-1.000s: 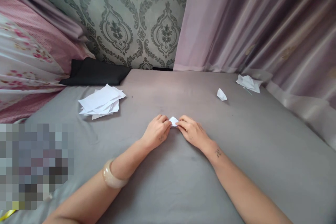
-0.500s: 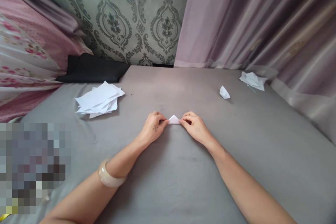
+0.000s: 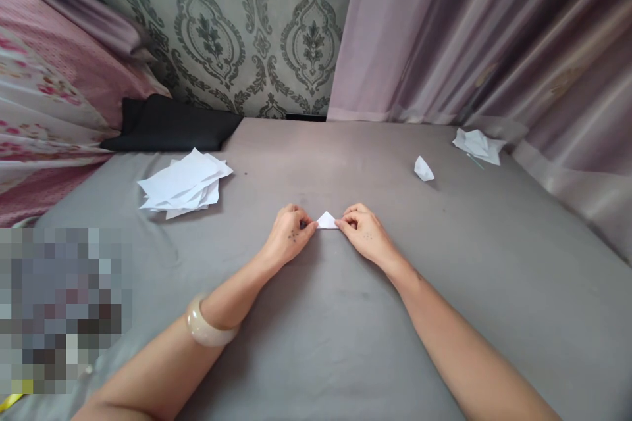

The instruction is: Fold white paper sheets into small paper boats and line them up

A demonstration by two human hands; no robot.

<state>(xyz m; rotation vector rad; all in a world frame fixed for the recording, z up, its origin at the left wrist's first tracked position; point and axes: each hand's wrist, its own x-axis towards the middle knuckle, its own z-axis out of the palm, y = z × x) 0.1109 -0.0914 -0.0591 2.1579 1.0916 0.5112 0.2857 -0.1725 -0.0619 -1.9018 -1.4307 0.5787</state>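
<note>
In the centre of the frame, the left hand point(image 3: 290, 237) and the right hand point(image 3: 368, 235) pinch between thumb and fingers the two lower corners of a small folded paper point(image 3: 326, 220). Its white peak points to the top of the frame. A stack of white sheets point(image 3: 185, 181) lies at the middle left on the grey cloth point(image 3: 316, 348); a folded white piece point(image 3: 423, 169) stands at the right.

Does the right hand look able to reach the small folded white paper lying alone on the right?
Probably yes: nothing visible stands between the right hand and the small folded white paper, though that hand pinches a white paper triangle.
</note>
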